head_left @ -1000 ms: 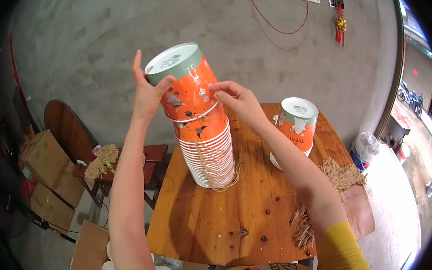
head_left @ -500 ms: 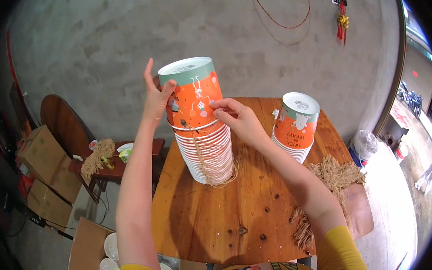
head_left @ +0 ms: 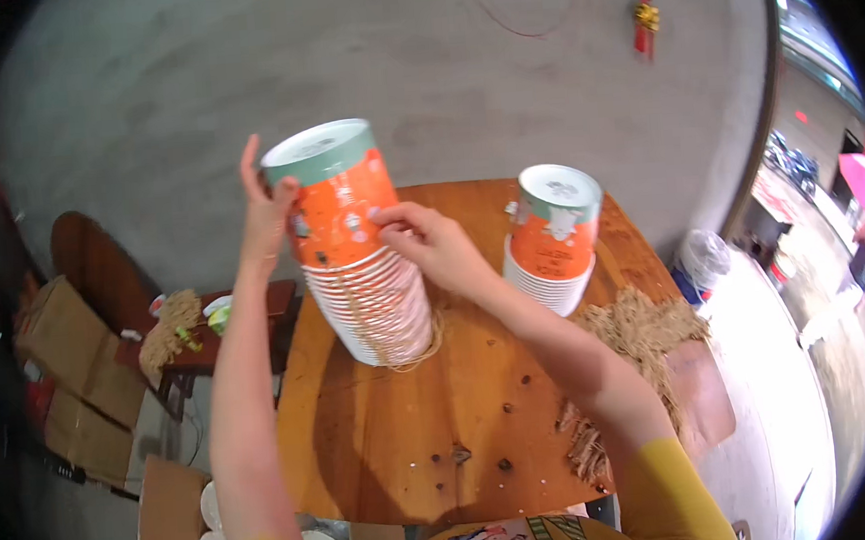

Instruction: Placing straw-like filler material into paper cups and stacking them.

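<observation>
A tall stack of paper buckets (head_left: 370, 309), upside down, leans left on the wooden table, its white rims packed close together. The top bucket (head_left: 343, 211) is orange with a green band and cartoon figures. My left hand (head_left: 267, 219) grips its left side, thumb on the front and fingers spread up along the side. With fingers bent, my right hand (head_left: 433, 242) presses against the right side of the same bucket. Thin twine (head_left: 435, 332) hangs down the stack and loops at its foot. A shorter stack of matching buckets (head_left: 556, 236) stands to the right.
Bundles of brown twine (head_left: 647, 330) lie at the right edge of the wooden table (head_left: 415, 452). A carton (head_left: 169, 519) with white round pieces stands at the lower left. More twine (head_left: 172, 338) lies on a low bench. Cardboard boxes (head_left: 79, 385) are at far left.
The tall stack tilts further left, and the top bucket now sits lower over the one beneath. Both hands keep their places on it. The whole view has shifted slightly.
</observation>
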Tool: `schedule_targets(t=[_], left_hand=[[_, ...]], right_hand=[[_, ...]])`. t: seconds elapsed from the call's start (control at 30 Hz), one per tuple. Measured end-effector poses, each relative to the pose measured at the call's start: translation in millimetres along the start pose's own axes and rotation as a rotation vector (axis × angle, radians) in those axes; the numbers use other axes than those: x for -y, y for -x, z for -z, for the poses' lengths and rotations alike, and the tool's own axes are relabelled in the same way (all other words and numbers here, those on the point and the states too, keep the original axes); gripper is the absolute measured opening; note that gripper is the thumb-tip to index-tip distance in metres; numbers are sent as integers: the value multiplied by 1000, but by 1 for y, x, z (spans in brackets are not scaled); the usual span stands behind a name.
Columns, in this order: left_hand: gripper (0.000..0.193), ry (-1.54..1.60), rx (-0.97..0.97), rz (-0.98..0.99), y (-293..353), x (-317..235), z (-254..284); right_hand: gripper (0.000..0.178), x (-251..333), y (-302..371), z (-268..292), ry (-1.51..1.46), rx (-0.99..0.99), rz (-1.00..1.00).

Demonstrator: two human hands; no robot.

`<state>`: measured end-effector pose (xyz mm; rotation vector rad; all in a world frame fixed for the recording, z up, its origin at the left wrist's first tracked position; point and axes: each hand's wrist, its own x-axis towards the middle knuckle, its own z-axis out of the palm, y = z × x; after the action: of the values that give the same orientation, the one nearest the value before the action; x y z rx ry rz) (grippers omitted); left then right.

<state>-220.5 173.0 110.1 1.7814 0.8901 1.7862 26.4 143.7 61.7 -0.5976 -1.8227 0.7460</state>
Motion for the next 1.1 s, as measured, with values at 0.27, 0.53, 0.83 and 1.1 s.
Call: schedule_targets(t=[0.27, 0.53, 0.83, 1.1], left_hand=[[92, -96, -126, -63, 21, 2, 7], [37, -580, -373, -641, 140, -28, -89], [69, -423, 457, -152, 192, 56, -212], [83, -484, 515, -99, 189, 95, -260]], right_hand=[[28, -11, 30, 100, 995, -189, 233], [23, -20, 67, 195, 1204, -205, 16], [19, -14, 57, 182, 983, -193, -84], [18, -9, 56, 186, 943, -188, -79]])
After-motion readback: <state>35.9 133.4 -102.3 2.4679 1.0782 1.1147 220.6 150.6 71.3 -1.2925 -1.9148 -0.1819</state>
